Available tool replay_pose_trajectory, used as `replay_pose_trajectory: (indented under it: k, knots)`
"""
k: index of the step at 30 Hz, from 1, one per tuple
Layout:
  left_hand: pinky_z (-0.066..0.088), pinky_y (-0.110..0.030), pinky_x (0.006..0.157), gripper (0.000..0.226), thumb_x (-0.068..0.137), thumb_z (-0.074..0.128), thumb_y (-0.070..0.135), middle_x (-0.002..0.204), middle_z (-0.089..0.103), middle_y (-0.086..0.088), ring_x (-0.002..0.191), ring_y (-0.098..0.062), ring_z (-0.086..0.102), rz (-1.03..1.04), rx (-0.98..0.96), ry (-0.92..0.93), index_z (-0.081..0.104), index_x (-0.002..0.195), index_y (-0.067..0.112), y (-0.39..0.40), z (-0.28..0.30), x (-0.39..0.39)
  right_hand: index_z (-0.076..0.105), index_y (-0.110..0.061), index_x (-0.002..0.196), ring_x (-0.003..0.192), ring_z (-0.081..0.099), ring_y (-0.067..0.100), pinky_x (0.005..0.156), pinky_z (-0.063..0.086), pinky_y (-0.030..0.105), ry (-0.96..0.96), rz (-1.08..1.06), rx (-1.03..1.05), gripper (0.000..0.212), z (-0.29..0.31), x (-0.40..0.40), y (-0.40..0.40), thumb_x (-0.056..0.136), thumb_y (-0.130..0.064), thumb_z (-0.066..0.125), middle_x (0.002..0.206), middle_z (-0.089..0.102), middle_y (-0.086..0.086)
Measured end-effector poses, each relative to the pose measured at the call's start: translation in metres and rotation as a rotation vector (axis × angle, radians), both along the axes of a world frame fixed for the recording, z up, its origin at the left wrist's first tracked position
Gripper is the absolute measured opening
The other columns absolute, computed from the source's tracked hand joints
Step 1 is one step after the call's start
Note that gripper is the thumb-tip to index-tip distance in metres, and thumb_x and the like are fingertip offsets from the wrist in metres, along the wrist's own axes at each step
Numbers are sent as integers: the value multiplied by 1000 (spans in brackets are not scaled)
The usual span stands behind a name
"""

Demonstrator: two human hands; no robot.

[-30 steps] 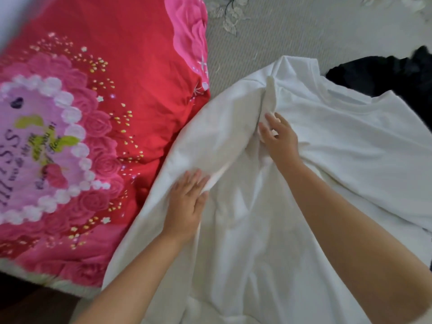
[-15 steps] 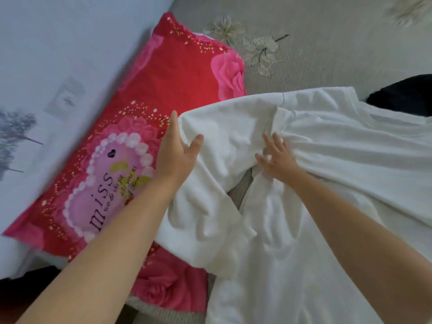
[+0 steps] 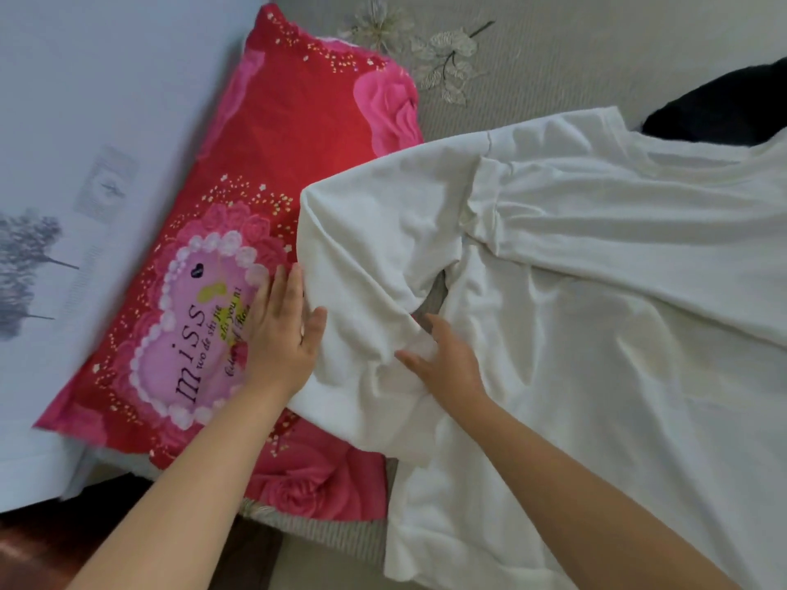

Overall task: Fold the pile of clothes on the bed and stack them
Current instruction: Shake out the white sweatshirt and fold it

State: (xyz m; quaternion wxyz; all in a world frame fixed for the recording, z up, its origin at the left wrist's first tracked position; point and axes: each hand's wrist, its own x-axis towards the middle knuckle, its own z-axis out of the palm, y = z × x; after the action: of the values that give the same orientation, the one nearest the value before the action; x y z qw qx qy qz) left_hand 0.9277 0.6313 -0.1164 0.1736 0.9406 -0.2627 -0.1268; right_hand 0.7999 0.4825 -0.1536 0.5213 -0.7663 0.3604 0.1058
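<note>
Head: white shirt (image 3: 596, 334) collar upper right

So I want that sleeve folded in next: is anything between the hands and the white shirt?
Nothing visible. The left hand already touches the sleeve edge of the white shirt, over the red pillow, and the right hand rests on the shirt.

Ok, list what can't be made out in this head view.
- White shirt: its right and lower parts are cut off by the frame edge.
- Dark garment: mostly hidden behind the shirt and cut by the right edge; its type is unclear.
- Left hand: whether its fingers grip the sleeve edge is hidden by the hand's back.
- Right hand: its fingertips are sunk in folds.
- Red pillow: its small print is too blurred to read fully.
</note>
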Motion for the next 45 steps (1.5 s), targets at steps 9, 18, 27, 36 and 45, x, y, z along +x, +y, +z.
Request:
replay_pose_trajectory:
  k: [9,18,27,36,45]
  knots:
    - [12,-47,112,94,69,7,64,153,11,-17,142,-35,8,-220,-64,88,8,145,9,-167,9,-69,25,-22,144,93,45,20,85,33,24,-51,-312,-341,87,103,-107,-222,73,-37,73,91,46,3]
    - [1,-47,113,60,96,16,51,156,-9,-6,142,-25,-12,-507,310,-37,-10,146,30,-338,-23,-176,21,-12,144,112,49,30,85,40,36,205,-467,-601,79,91,-251,-387,83,-40,62,121,52,14]
    - [8,-39,113,60,97,25,46,156,2,-4,143,-22,-1,-369,466,-33,2,148,25,-339,-45,-152,12,-9,146,128,35,38,100,33,51,259,-805,-341,92,-3,-291,-354,79,-44,65,138,40,19]
    - [7,-41,112,56,97,34,34,154,16,-11,142,-26,8,-385,393,-226,16,147,15,-379,-53,-46,33,-11,140,95,51,36,78,40,41,213,-658,-616,62,15,-263,-360,86,-26,60,113,49,22]
    - [47,-48,61,56,90,41,40,78,60,-37,68,-48,61,-677,344,-314,56,114,-8,-386,-40,32,33,-7,141,91,51,44,70,36,37,250,-673,-651,57,30,-224,-365,90,-22,54,115,47,26]
